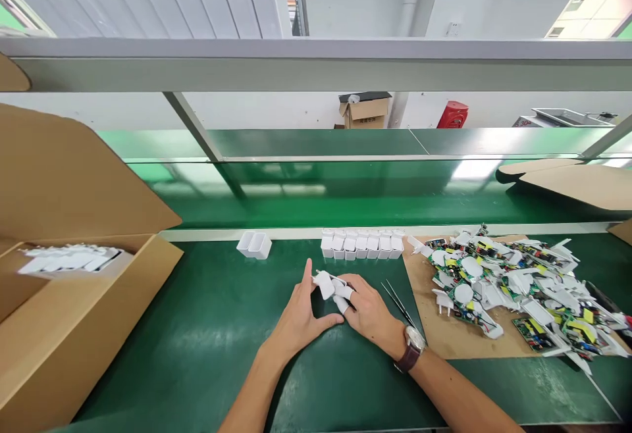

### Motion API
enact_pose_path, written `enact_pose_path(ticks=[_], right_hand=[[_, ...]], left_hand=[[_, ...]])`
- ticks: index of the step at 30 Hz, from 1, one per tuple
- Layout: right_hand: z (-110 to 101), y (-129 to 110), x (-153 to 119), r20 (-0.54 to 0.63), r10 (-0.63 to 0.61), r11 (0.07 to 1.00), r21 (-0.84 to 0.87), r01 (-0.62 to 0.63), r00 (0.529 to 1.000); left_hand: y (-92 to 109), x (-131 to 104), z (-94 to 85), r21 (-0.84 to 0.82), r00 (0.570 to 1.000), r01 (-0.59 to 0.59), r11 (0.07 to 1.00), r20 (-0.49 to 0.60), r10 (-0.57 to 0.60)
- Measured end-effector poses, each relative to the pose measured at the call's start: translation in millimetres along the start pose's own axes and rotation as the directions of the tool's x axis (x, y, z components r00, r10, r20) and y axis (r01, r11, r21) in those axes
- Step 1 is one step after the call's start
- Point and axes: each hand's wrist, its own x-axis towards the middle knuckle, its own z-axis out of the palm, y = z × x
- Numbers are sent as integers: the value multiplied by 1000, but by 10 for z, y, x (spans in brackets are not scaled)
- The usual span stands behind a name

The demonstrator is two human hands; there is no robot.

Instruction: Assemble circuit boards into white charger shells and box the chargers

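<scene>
My right hand (370, 311), with a watch at its wrist and white covers on some fingers, grips a small white plug-like plastic piece (324, 284). Beside that piece, my left hand (299, 318) has its thumb and index finger spread apart. Its fingertips are close to the piece; whether they touch it I cannot tell. A pair of metal tweezers (399, 303) lies just right of my right hand. Beyond the hands stands a row of several white plastic housings (362, 246), with two more white housings (254, 245) farther left.
On the right, a heap of circuit boards with white plastic parts (513, 288) covers a brown cardboard sheet (424, 328). At left stands an open cardboard box (113, 328) holding white pieces (74, 260). A metal rail (316, 68) crosses above the green table (197, 354).
</scene>
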Motion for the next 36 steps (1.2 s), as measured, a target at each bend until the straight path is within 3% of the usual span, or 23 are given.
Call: enact_pose_path(ticks=[3, 6, 8, 9, 11, 13, 15, 16, 18, 21, 23, 26, 30, 33, 36], right_hand=[[24, -56, 25, -44, 148, 954, 269, -131, 988], [55, -119, 67, -24, 340, 755, 603, -258, 940], [28, -171, 101, 43, 368, 666, 684, -296, 929], [-13, -200, 119, 83, 348, 669, 675, -309, 934], [-155, -260, 152, 139, 283, 761, 569, -311, 949], [-362, -297, 160, 163, 221, 905, 334, -264, 962], [-586, -280, 108, 159, 186, 982, -5, -188, 970], [-687, -246, 51, 155, 190, 970, -185, -160, 969], [-842, -142, -119, 149, 243, 856, -498, -139, 959], [-934, 22, -419, 153, 333, 670, -733, -120, 930], [-932, 69, -551, 194, 349, 637, -766, -80, 917], [-911, -3, -557, 278, 342, 662, -750, -20, 898], [-914, -245, -355, 345, 259, 831, -555, -27, 902], [-888, -365, -225, 319, 154, 940, -338, -39, 935], [-813, -394, -129, 231, 80, 975, -220, -27, 970]], left_hand=[[27, 14, 25, 25, 999, -38, 999, -16, 38], [103, 21, 57, -66, 984, -141, 988, -120, 133], [156, 23, 71, -86, 944, -242, 966, -252, 214], [180, 24, 69, -72, 910, -295, 953, -323, 258], [219, 27, 42, -14, 840, -371, 929, -432, 329], [250, 31, -10, 63, 789, -390, 918, -491, 369], [274, 37, -67, 144, 765, -383, 913, -504, 400], [284, 40, -91, 176, 758, -381, 908, -503, 415], [300, 47, -123, 213, 749, -385, 898, -496, 439], [311, 53, -133, 220, 749, -390, 894, -488, 447], [308, 53, -130, 214, 749, -402, 890, -482, 455], [296, 53, -136, 200, 752, -416, 887, -472, 459], [269, 54, -148, 186, 773, -401, 897, -457, 440], [232, 48, -135, 102, 798, -408, 907, -443, 409], [188, 32, -108, -8, 852, -357, 934, -412, 322]])
